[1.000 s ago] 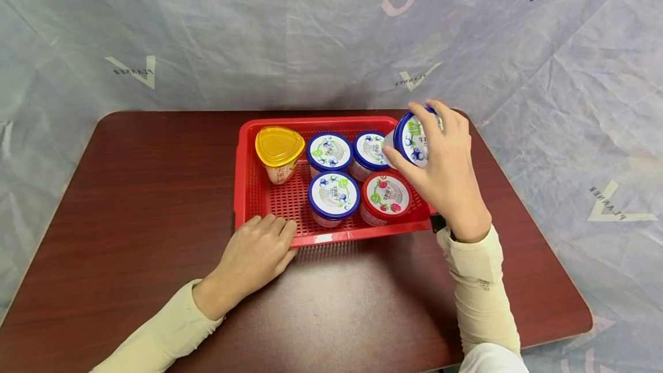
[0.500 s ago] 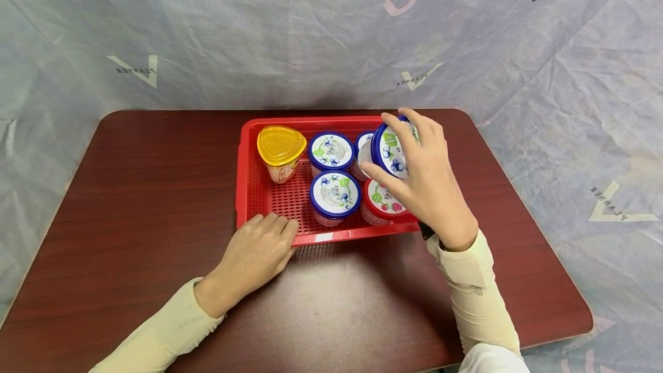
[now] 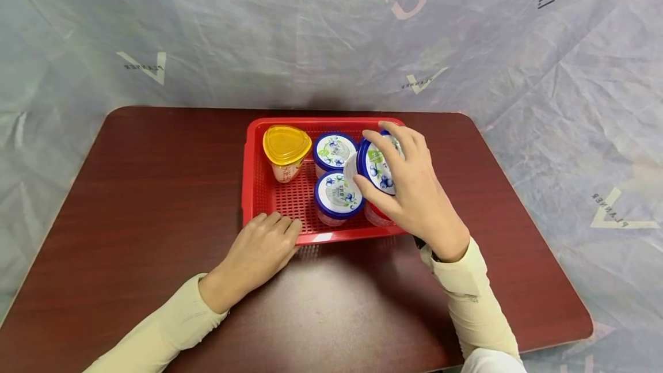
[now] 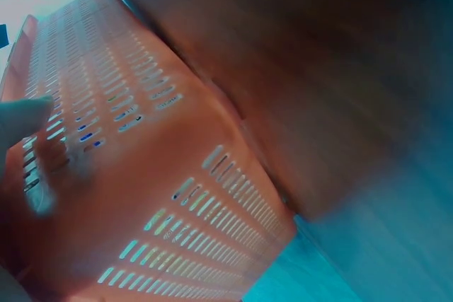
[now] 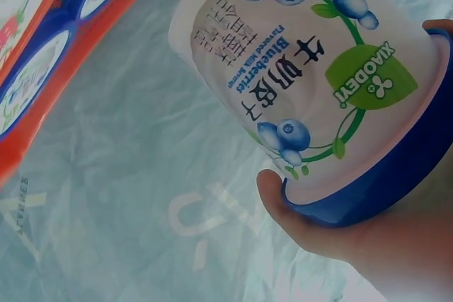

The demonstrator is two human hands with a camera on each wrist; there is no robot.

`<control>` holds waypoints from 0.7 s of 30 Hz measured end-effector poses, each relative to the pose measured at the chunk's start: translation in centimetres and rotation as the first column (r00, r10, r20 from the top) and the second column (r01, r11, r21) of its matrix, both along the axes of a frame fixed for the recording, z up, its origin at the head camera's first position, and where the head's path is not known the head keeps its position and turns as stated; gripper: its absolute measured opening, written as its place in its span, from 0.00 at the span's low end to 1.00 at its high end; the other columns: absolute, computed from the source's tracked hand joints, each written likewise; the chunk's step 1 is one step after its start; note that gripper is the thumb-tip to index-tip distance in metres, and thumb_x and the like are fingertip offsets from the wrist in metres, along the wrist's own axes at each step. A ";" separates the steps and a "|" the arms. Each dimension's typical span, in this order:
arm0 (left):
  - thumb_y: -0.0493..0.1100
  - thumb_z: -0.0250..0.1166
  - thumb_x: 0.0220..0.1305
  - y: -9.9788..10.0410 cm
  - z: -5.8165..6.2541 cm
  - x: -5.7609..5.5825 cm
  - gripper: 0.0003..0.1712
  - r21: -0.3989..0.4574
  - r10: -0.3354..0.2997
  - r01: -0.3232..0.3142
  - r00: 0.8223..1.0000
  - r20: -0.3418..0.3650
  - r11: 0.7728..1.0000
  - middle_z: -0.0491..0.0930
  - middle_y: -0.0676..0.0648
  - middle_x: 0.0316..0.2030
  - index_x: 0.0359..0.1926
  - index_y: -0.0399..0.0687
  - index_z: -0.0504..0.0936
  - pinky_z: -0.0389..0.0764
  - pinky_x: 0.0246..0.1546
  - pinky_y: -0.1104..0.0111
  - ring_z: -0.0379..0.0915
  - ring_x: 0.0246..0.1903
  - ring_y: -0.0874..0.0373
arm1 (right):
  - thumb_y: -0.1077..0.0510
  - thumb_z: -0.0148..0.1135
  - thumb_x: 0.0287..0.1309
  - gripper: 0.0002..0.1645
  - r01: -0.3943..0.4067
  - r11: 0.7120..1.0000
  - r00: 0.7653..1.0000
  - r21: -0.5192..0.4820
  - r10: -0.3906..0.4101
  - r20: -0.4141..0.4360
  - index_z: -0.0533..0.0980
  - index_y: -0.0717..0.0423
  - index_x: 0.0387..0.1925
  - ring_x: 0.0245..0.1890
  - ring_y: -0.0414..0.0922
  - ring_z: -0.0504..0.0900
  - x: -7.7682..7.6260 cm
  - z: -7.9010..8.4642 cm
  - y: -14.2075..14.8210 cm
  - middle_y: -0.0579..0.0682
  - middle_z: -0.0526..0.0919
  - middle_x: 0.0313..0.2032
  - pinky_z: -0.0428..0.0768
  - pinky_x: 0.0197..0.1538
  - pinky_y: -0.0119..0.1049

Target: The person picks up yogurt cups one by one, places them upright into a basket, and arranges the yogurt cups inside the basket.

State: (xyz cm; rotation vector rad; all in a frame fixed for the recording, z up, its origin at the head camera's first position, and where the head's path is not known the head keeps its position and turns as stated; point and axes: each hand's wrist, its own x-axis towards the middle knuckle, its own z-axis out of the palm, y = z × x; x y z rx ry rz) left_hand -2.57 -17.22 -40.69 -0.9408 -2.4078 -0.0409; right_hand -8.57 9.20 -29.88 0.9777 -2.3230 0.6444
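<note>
My right hand [image 3: 414, 189] grips a yogurt-style cup [image 3: 380, 168] with a blue lid, thumb on one side and fingers on the other. The cup tilts, lid turned toward the hand, over the right half of a red plastic basket [image 3: 251, 189]. Blueberries are printed on its white wall, seen in the right wrist view. My left hand [image 3: 266, 249] holds the basket's front rim near the left corner; its thumb [image 4: 25, 122] lies against the slotted wall in the left wrist view. Inside stand two blue-lidded cups, one a front cup [image 3: 339, 193], and a red-lidded cup [image 3: 377, 214], mostly hidden.
A cup with a yellow, rounded-triangle lid [image 3: 286, 145] leans in the basket's back left. The basket sits on a dark red-brown wooden table [image 3: 155, 200]. Grey printed cloth [image 3: 290, 33] hangs behind the table and along its sides.
My right hand has carried the blue-lidded cup leftward and slightly down, from the basket's right edge to over its right half, covering the back-right cup. My left hand keeps its hold.
</note>
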 end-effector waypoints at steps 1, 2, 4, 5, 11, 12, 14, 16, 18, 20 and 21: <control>0.41 0.70 0.54 0.0 0.0 0.0 0.11 0.002 -0.002 0.002 1.000 -0.007 1.000 0.80 0.45 0.25 0.31 0.42 0.76 0.69 0.22 0.63 0.75 0.25 0.50 | 0.47 0.67 0.57 0.37 -0.009 1.000 1.000 0.003 0.009 -0.001 0.70 0.54 0.66 0.66 0.57 0.63 0.1 0.0 -0.2 0.60 0.68 0.65 0.62 0.64 0.59; 0.41 0.69 0.54 0.0 0.0 0.0 0.10 0.004 -0.005 0.005 1.000 -0.013 1.000 0.80 0.45 0.25 0.31 0.42 0.76 0.69 0.22 0.63 0.75 0.24 0.50 | 0.47 0.67 0.57 0.37 -0.014 1.000 1.000 0.008 0.014 -0.001 0.70 0.54 0.65 0.66 0.57 0.63 0.1 0.0 -0.4 0.60 0.68 0.65 0.62 0.64 0.59; 0.41 0.69 0.54 0.0 0.0 0.0 0.10 0.004 -0.005 0.005 1.000 -0.025 1.000 0.79 0.45 0.24 0.31 0.42 0.76 0.69 0.22 0.63 0.75 0.24 0.50 | 0.45 0.66 0.57 0.36 -0.022 1.000 1.000 0.017 0.022 0.003 0.71 0.54 0.65 0.66 0.57 0.63 0.2 -0.1 -0.7 0.60 0.68 0.65 0.62 0.64 0.59; 0.41 0.69 0.54 0.0 0.0 0.0 0.10 0.003 -0.004 0.004 1.000 -0.029 1.000 0.79 0.45 0.24 0.31 0.42 0.77 0.70 0.23 0.62 0.75 0.24 0.50 | 0.45 0.66 0.57 0.36 -0.026 0.999 1.000 0.020 0.026 0.005 0.71 0.54 0.65 0.66 0.56 0.63 0.2 -0.1 -0.9 0.60 0.68 0.65 0.63 0.64 0.58; 0.44 0.73 0.53 0.1 0.1 0.1 0.13 -0.018 -0.007 0.006 1.000 -0.020 1.000 0.79 0.46 0.24 0.31 0.43 0.78 0.69 0.22 0.63 0.74 0.24 0.51 | 0.42 0.67 0.57 0.38 -0.060 0.997 0.998 0.044 0.059 0.014 0.70 0.53 0.65 0.66 0.55 0.63 0.4 0.2 -2.0 0.60 0.68 0.65 0.63 0.64 0.55; 0.45 0.74 0.53 0.1 0.1 0.1 0.14 -0.021 -0.008 0.007 1.000 -0.018 1.000 0.79 0.46 0.24 0.31 0.43 0.78 0.69 0.22 0.64 0.74 0.24 0.52 | 0.42 0.67 0.57 0.38 -0.069 0.996 0.998 0.048 0.068 0.013 0.70 0.53 0.66 0.66 0.55 0.63 0.4 0.3 -2.2 0.60 0.68 0.65 0.63 0.64 0.55; 0.46 0.75 0.52 0.1 0.1 0.1 0.16 -0.019 -0.006 0.006 1.000 -0.017 1.000 0.79 0.46 0.24 0.31 0.43 0.77 0.69 0.22 0.64 0.74 0.23 0.52 | 0.42 0.67 0.57 0.39 -0.087 0.994 0.996 0.060 0.087 0.008 0.70 0.53 0.66 0.66 0.56 0.63 0.4 0.5 -2.7 0.59 0.68 0.65 0.63 0.65 0.55; 0.47 0.75 0.53 0.1 0.2 0.1 0.16 -0.016 -0.003 0.003 1.000 -0.018 1.000 0.79 0.46 0.24 0.30 0.43 0.77 0.69 0.22 0.64 0.73 0.23 0.52 | 0.42 0.67 0.57 0.39 -0.103 0.992 0.995 0.075 0.103 -0.001 0.70 0.53 0.66 0.66 0.56 0.64 0.4 0.8 -3.3 0.59 0.69 0.64 0.62 0.66 0.54; 0.47 0.74 0.54 0.1 0.1 0.2 0.16 -0.013 -0.002 0.002 1.000 -0.018 1.000 0.79 0.46 0.23 0.30 0.43 0.77 0.69 0.22 0.64 0.73 0.23 0.52 | 0.41 0.66 0.57 0.38 -0.114 0.989 0.993 0.092 0.115 -0.008 0.71 0.53 0.65 0.66 0.56 0.65 0.4 1.0 -3.8 0.59 0.69 0.63 0.63 0.66 0.53; 0.48 0.74 0.54 0.2 0.0 0.2 0.16 -0.010 -0.004 0.004 1.000 -0.017 1.000 0.79 0.46 0.23 0.30 0.43 0.78 0.69 0.22 0.64 0.73 0.23 0.52 | 0.40 0.65 0.58 0.37 -0.124 0.986 0.992 0.113 0.126 -0.011 0.71 0.54 0.64 0.65 0.55 0.66 0.4 1.1 -4.3 0.59 0.70 0.62 0.64 0.67 0.52; 0.49 0.74 0.54 0.2 0.0 0.2 0.16 -0.010 -0.005 0.005 1.000 -0.017 1.000 0.79 0.46 0.23 0.31 0.42 0.78 0.69 0.22 0.64 0.73 0.23 0.52 | 0.40 0.65 0.58 0.37 -0.130 0.984 0.991 0.124 0.133 -0.011 0.72 0.54 0.64 0.65 0.55 0.67 0.4 1.1 -4.6 0.59 0.71 0.62 0.64 0.67 0.51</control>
